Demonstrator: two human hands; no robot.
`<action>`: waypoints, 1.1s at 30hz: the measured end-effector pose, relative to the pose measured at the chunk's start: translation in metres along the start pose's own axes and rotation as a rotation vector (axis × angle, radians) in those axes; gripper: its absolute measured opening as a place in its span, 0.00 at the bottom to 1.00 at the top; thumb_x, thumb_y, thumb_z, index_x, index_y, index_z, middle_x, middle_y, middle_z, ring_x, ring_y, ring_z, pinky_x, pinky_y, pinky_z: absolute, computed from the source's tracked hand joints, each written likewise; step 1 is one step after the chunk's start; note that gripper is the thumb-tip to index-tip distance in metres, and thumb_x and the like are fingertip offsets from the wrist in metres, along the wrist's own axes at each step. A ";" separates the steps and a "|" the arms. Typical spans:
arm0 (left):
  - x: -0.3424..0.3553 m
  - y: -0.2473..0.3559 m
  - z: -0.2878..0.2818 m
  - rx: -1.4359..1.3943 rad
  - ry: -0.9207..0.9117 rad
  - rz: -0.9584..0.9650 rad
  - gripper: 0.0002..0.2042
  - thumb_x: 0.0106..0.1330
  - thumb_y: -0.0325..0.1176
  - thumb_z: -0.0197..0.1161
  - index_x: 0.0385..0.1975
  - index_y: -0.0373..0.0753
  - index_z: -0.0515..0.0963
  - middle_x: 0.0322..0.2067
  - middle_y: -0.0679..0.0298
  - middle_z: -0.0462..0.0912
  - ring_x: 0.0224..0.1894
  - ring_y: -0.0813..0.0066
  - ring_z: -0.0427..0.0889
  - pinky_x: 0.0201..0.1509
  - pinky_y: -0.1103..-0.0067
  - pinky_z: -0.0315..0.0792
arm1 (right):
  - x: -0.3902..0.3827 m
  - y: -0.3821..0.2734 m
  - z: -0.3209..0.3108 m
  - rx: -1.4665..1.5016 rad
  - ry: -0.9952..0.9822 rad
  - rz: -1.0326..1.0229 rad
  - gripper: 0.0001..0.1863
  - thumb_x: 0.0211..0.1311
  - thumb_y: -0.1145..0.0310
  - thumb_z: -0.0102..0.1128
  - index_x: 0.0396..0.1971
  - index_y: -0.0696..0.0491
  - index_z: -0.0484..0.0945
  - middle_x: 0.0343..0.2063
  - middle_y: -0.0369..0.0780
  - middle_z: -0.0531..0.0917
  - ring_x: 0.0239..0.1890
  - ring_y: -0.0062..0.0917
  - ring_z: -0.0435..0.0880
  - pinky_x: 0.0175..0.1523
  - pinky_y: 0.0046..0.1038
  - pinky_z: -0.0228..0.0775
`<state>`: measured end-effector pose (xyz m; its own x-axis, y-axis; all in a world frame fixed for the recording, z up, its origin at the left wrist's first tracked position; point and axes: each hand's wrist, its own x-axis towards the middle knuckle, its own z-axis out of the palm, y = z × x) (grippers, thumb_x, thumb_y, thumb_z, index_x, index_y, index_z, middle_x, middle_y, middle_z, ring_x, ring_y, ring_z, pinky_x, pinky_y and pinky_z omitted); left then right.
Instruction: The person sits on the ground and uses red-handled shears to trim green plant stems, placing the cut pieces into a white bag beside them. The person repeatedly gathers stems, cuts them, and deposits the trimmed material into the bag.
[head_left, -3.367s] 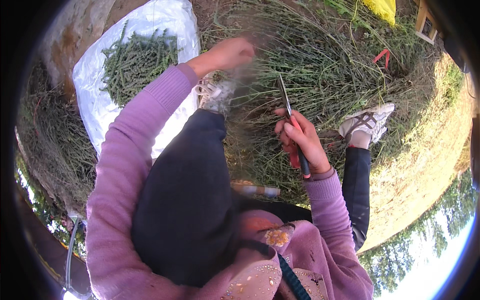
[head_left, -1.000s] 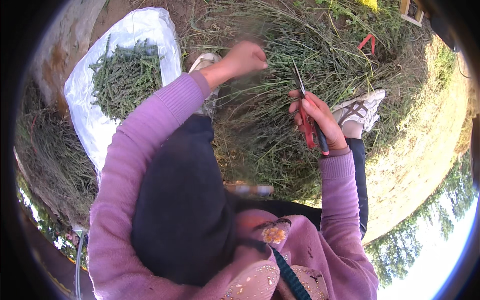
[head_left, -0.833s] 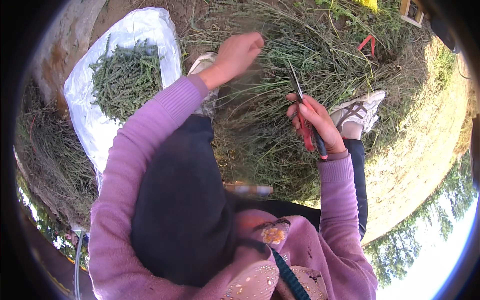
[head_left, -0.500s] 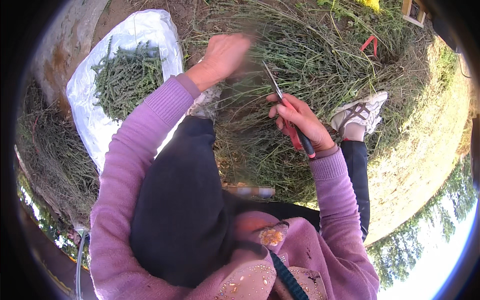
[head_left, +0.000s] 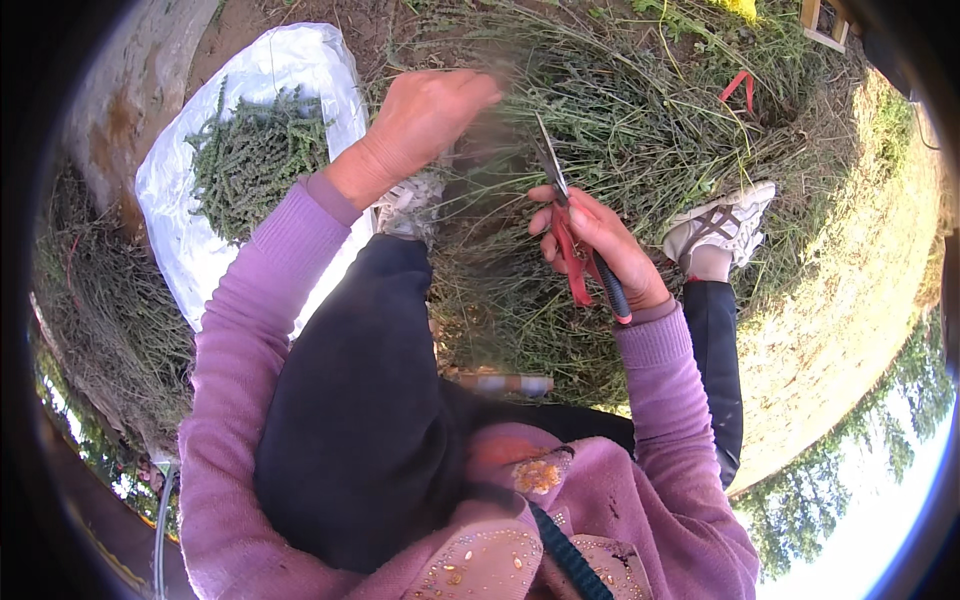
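Note:
My right hand [head_left: 605, 245] is wrapped around a pair of pruning shears [head_left: 548, 160]. Their narrow metal blades point up and away, toward the cut stalks. One handle is dark with a pinkish end, and a red part shows beside it under my fingers. My left hand [head_left: 425, 115] is closed above the near-left edge of the large heap of green stalks [head_left: 620, 130]. Its fingertips run into a blurred strip of the picture, so what they pinch cannot be made out. Left of that hand, a bundle of trimmed leafy sprigs [head_left: 258, 160] lies on a white plastic sheet [head_left: 165, 190].
My shoes, the left [head_left: 408, 205] and the right [head_left: 720, 225], rest at the heap's sides. A red ribbon [head_left: 738, 90] lies on the stalks. More dried stalks [head_left: 110, 310] pile up at the far left. A wooden frame [head_left: 825, 25] stands at the top right.
My left hand has shifted slightly left and toward me. The shears have tilted a little in my right hand, with their blades now slightly apart.

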<state>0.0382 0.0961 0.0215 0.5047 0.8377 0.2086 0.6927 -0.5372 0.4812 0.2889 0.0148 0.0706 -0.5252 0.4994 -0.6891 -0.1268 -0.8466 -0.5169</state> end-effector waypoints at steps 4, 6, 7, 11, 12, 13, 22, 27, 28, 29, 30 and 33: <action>-0.009 0.010 -0.001 -0.070 0.065 -0.002 0.05 0.60 0.32 0.63 0.29 0.39 0.78 0.24 0.63 0.78 0.24 0.63 0.78 0.27 0.72 0.72 | 0.010 -0.004 0.010 0.005 -0.008 0.013 0.29 0.65 0.52 0.55 0.56 0.58 0.68 0.36 0.34 0.79 0.30 0.14 0.76 0.33 0.16 0.69; -0.010 0.012 -0.001 -0.116 0.078 0.000 0.05 0.60 0.32 0.64 0.28 0.39 0.78 0.24 0.63 0.78 0.24 0.63 0.78 0.27 0.72 0.72 | 0.018 -0.005 0.014 0.000 0.014 -0.013 0.29 0.65 0.51 0.55 0.56 0.59 0.68 0.34 0.34 0.79 0.28 0.13 0.75 0.30 0.15 0.68; -0.011 0.013 -0.002 -0.134 0.068 0.002 0.05 0.60 0.32 0.64 0.28 0.39 0.78 0.24 0.63 0.78 0.24 0.63 0.78 0.27 0.73 0.72 | 0.024 -0.008 0.012 -0.022 -0.005 -0.019 0.28 0.66 0.52 0.53 0.56 0.59 0.68 0.34 0.35 0.78 0.27 0.13 0.74 0.28 0.15 0.67; -0.012 0.013 -0.004 -0.177 0.060 -0.048 0.06 0.60 0.32 0.64 0.28 0.37 0.78 0.26 0.62 0.78 0.25 0.62 0.78 0.28 0.74 0.71 | 0.044 -0.033 0.005 -0.130 0.020 -0.067 0.25 0.68 0.55 0.51 0.55 0.60 0.68 0.30 0.33 0.75 0.21 0.09 0.65 0.20 0.10 0.59; -0.012 0.010 -0.004 -0.221 0.090 -0.097 0.05 0.62 0.30 0.63 0.27 0.36 0.78 0.27 0.64 0.80 0.24 0.71 0.78 0.27 0.78 0.69 | 0.047 -0.040 0.002 -0.107 0.068 -0.092 0.26 0.66 0.54 0.55 0.54 0.60 0.69 0.27 0.32 0.75 0.19 0.08 0.66 0.18 0.11 0.58; -0.011 0.004 -0.005 -0.418 0.081 -0.201 0.05 0.62 0.30 0.63 0.27 0.36 0.78 0.28 0.66 0.80 0.24 0.76 0.77 0.27 0.80 0.68 | 0.047 -0.047 -0.001 -0.085 0.115 -0.118 0.27 0.63 0.54 0.59 0.52 0.60 0.71 0.25 0.31 0.75 0.17 0.07 0.67 0.17 0.11 0.58; -0.028 0.001 0.013 -1.106 -0.432 -0.682 0.11 0.61 0.27 0.62 0.17 0.39 0.70 0.22 0.68 0.77 0.20 0.91 0.71 0.22 0.88 0.64 | -0.025 0.011 -0.059 -1.561 0.251 -0.084 0.31 0.45 0.55 0.72 0.48 0.55 0.74 0.29 0.43 0.78 0.33 0.38 0.82 0.38 0.36 0.74; -0.040 0.007 0.047 -0.668 -0.431 -0.470 0.05 0.59 0.28 0.63 0.25 0.36 0.75 0.18 0.69 0.75 0.23 0.80 0.76 0.28 0.80 0.68 | -0.036 0.019 -0.051 -1.700 0.165 0.081 0.33 0.43 0.54 0.72 0.49 0.54 0.74 0.32 0.46 0.78 0.32 0.43 0.81 0.36 0.39 0.74; -0.040 0.013 0.047 -0.631 -0.443 -0.361 0.05 0.59 0.28 0.64 0.28 0.36 0.76 0.18 0.68 0.75 0.25 0.76 0.77 0.29 0.78 0.69 | -0.037 0.020 -0.054 -1.696 0.159 0.081 0.31 0.43 0.54 0.72 0.48 0.53 0.74 0.32 0.46 0.78 0.31 0.43 0.81 0.36 0.39 0.74; -0.040 0.019 0.048 -0.595 -0.453 -0.253 0.06 0.58 0.29 0.65 0.31 0.36 0.77 0.18 0.66 0.75 0.26 0.73 0.78 0.30 0.76 0.70 | -0.037 0.020 -0.056 -1.701 0.157 0.081 0.31 0.43 0.54 0.72 0.47 0.53 0.74 0.31 0.46 0.78 0.31 0.43 0.81 0.35 0.39 0.74; -0.038 0.025 0.049 -0.422 -0.533 -0.161 0.11 0.57 0.32 0.66 0.38 0.38 0.76 0.23 0.61 0.78 0.30 0.63 0.80 0.33 0.71 0.72 | -0.038 0.019 -0.057 -1.707 0.156 0.083 0.31 0.43 0.54 0.72 0.47 0.53 0.75 0.31 0.46 0.78 0.31 0.43 0.81 0.35 0.39 0.74; -0.024 0.021 0.072 -0.120 -0.254 -0.099 0.14 0.57 0.33 0.65 0.42 0.41 0.75 0.29 0.61 0.79 0.32 0.60 0.80 0.35 0.67 0.73 | -0.040 0.016 -0.057 -1.723 0.124 0.094 0.30 0.42 0.55 0.72 0.46 0.53 0.75 0.31 0.46 0.77 0.31 0.43 0.81 0.35 0.40 0.74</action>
<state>0.0784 0.0577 -0.0348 0.5608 0.8260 -0.0568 0.6871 -0.4260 0.5886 0.3558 -0.0081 0.0614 -0.4046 0.5439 -0.7352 0.9145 0.2410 -0.3249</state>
